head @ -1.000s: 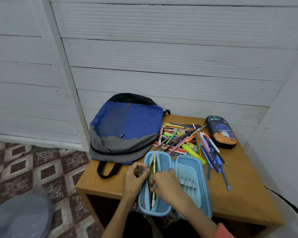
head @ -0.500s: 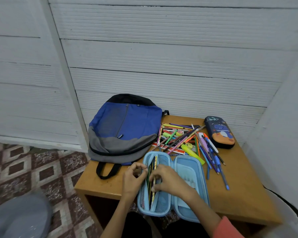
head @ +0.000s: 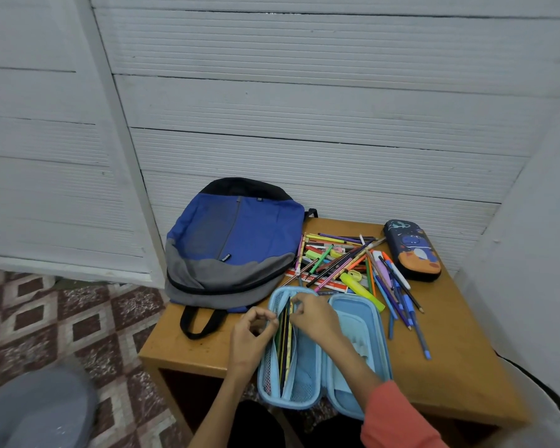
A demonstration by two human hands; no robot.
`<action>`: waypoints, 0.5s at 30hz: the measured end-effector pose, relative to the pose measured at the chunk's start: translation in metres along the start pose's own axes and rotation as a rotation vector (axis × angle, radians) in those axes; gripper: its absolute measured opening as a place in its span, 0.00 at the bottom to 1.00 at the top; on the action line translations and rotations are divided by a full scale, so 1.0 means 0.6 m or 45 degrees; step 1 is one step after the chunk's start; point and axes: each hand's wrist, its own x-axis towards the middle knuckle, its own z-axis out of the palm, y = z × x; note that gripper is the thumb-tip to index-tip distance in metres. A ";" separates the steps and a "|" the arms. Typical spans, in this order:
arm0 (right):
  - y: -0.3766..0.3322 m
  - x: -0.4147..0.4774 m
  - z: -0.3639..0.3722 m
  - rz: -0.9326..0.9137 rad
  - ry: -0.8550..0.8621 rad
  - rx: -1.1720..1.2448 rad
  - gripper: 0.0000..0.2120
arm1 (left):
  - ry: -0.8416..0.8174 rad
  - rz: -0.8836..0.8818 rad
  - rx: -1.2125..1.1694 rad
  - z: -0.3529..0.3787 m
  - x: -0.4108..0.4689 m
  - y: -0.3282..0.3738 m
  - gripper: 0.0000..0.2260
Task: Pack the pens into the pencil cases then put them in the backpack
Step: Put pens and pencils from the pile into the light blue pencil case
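A blue and grey backpack (head: 240,240) lies flat on the far left of the wooden table (head: 459,367), its top towards the white slatted wall (head: 304,124) and its black handle loop hanging near the front edge. Beside it on the right sprawls a loose pile of pens (head: 346,263), crossing one another at many angles, most fanning from far left to near right, with a yellow highlighter (head: 362,291) at its near edge. A dark pencil case (head: 413,250) with a cartoon print lies closed just right of the pile. The pile touches the far end of the light blue pencil case (head: 358,318), which lies open like a book at the table's front edge, long axis running away from the person. In its left half the packed pens (head: 285,344) lie lengthwise in a mesh pocket; what the right half holds is partly hidden by the right arm. The left hand (head: 249,337) has curled fingers pinching the case's left rim. The right hand (head: 317,318), in a coral sleeve (head: 398,421), closes its fingers on the packed pens' far ends. Patterned floor (head: 62,324) tiles show at left
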 end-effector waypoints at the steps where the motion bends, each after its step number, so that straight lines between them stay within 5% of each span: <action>1: 0.000 -0.001 -0.001 -0.004 -0.023 0.008 0.22 | -0.001 0.003 -0.006 0.000 0.000 0.001 0.05; 15: -0.002 -0.006 -0.012 -0.003 -0.298 -0.002 0.33 | -0.013 -0.011 -0.028 0.000 0.000 -0.003 0.05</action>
